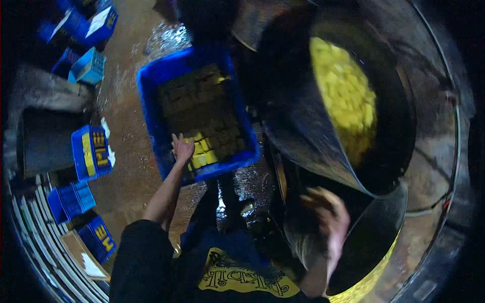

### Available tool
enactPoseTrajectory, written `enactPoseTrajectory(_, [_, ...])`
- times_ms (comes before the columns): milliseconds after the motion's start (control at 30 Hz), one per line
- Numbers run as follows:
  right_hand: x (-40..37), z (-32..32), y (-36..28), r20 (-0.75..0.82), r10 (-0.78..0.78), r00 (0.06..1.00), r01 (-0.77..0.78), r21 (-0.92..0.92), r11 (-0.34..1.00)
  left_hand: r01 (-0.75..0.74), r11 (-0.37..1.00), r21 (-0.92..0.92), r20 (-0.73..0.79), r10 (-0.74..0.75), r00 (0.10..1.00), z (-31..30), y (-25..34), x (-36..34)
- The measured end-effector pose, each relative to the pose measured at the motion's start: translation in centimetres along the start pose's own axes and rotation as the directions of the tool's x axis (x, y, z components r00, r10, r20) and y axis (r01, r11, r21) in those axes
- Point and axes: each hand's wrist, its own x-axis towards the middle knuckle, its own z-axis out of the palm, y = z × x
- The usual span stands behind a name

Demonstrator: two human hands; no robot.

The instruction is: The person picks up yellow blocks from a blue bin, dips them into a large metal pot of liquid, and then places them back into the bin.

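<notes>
My left hand [184, 148] reaches into a large blue crate [145, 101], resting on yellow blocks [204, 154] that look like tofu. Its fingers are slightly bent and apart, and their undersides are hidden. The yellow blocks sit in rows at the crate's near end; the rest of its inside is dark, with brownish block shapes in shadow. To the right, my right hand [331, 214] hangs over dark curved metal, below a big round pan [389, 156]. Motion smears its fingers, so I cannot make out any hold. Many yellow blocks [343, 83] lie in the pan.
A dark curved sheet [303, 126] stands along the pan's left side. Several blue crates [101, 25] and a turquoise crate [88, 66] line the left. A dark drum-like container [50, 144] stands there too. The floor [126, 111] looks wet. A dark figure [207, 20] is beyond the crate.
</notes>
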Motion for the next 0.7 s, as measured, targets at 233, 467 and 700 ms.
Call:
enactPoseTrajectory(233, [-31.5, -31.6, 16.1, -0.951, -0.2, 0.234, -0.719, -0.308, 0.623, -0.488, 0.31, -0.816, -0.141, 0.712, 0.688, -13.3, 28.7, -26.5])
enactPoseTrajectory(467, [-46.6, -36.8, 35.7, -0.972, 0.13, 0.198, -0.645, -0.029, 0.764, -0.298, 0.542, -0.785, 0.334, 0.777, 0.534, -10.2, 40.7, -44.0])
enactPoseTrajectory(700, [-45.6, -51.7, 39.4, -0.89, 0.225, 0.397, -0.62, -0.079, 0.781, -0.177, 0.296, -0.939, 0.084, 0.696, 0.713, -7.5, 36.9, -52.0])
